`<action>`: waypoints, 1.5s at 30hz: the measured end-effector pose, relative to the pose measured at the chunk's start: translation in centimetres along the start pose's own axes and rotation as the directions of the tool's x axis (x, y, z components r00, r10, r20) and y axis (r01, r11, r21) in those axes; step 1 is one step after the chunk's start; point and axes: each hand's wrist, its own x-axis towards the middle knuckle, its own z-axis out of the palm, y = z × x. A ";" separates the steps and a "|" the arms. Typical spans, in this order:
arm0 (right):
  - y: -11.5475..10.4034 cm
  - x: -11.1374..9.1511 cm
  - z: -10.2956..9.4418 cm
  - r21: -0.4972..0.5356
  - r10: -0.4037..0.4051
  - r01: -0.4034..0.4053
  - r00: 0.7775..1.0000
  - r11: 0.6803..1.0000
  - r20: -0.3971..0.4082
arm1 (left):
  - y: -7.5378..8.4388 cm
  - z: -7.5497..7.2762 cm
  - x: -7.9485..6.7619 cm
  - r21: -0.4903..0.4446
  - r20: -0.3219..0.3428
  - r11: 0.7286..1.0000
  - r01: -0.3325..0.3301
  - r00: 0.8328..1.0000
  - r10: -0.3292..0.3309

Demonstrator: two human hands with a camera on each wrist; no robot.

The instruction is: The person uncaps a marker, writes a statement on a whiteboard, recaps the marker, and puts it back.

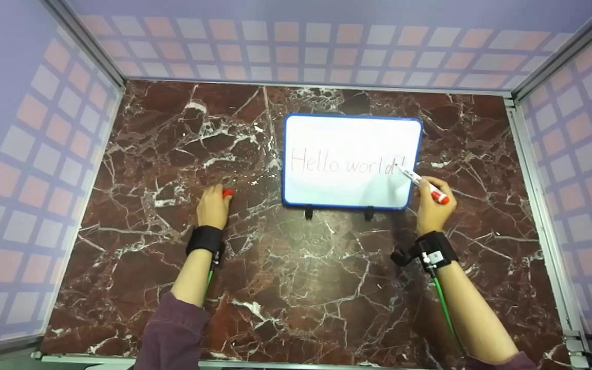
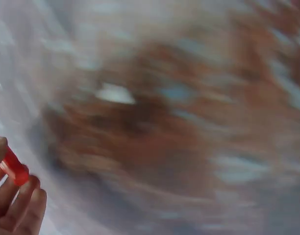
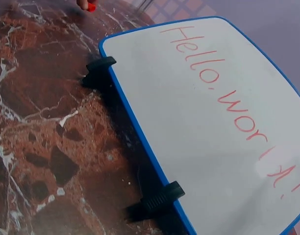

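Note:
A blue-framed whiteboard (image 1: 347,190) leans on two black feet and bears the red handwriting "Hello. world!" (image 3: 245,122). My right hand (image 1: 433,203) grips a white marker (image 1: 412,176) with a red end, its tip at the last characters on the board's right side. Whether the tip touches the surface cannot be told. To the left of the board, my left hand (image 1: 213,208) pinches a red marker cap (image 2: 13,168) between thumb and fingers. That cap also shows at the top of the right wrist view, while the marker is out of sight there.
Beneath everything lies a dark red marble-patterned tabletop (image 1: 296,288). Lilac walls with pink and white squares (image 1: 321,41) enclose its back and sides. The board's black feet (image 1: 369,213) jut toward me. A green cable (image 1: 442,303) runs along my right forearm.

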 end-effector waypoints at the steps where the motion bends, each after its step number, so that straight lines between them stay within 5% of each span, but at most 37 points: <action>1: -0.1 -0.1 0.1 0.006 0.016 -0.016 1.000 1.000 0.008 | 0.5 -0.1 0.1 -0.020 -0.003 1.000 -0.022 1.000 0.022; 8: -0.6 -1.0 0.9 0.014 0.109 -0.111 0.990 0.994 0.087 | 5.6 -1.1 0.6 -0.193 0.014 0.959 -0.205 0.977 0.212; 15: -0.2 -2.1 1.6 0.085 0.149 -0.173 0.960 0.981 0.237 | 9.7 -1.3 0.1 -0.305 0.089 0.893 -0.329 0.924 0.371; 19: 0.8 -2.6 1.4 0.136 0.146 -0.204 0.925 0.969 0.350 | 11.3 -1.3 -0.4 -0.354 0.088 0.856 -0.377 0.897 0.432; 31: -0.1 -4.8 2.6 -0.046 0.352 -0.379 0.801 0.924 0.483 | 14.4 -0.8 -1.5 -0.409 0.156 0.810 -0.419 0.843 0.515; 40: -0.1 -5.4 3.1 -0.123 0.375 -0.364 0.782 0.923 0.498 | 15.6 -0.4 -2.0 -0.459 0.153 0.766 -0.450 0.809 0.567; 45: -0.1 -5.6 3.1 -0.154 0.380 -0.354 0.765 0.923 0.520 | 16.1 -0.2 -2.4 -0.458 0.181 0.763 -0.457 0.792 0.583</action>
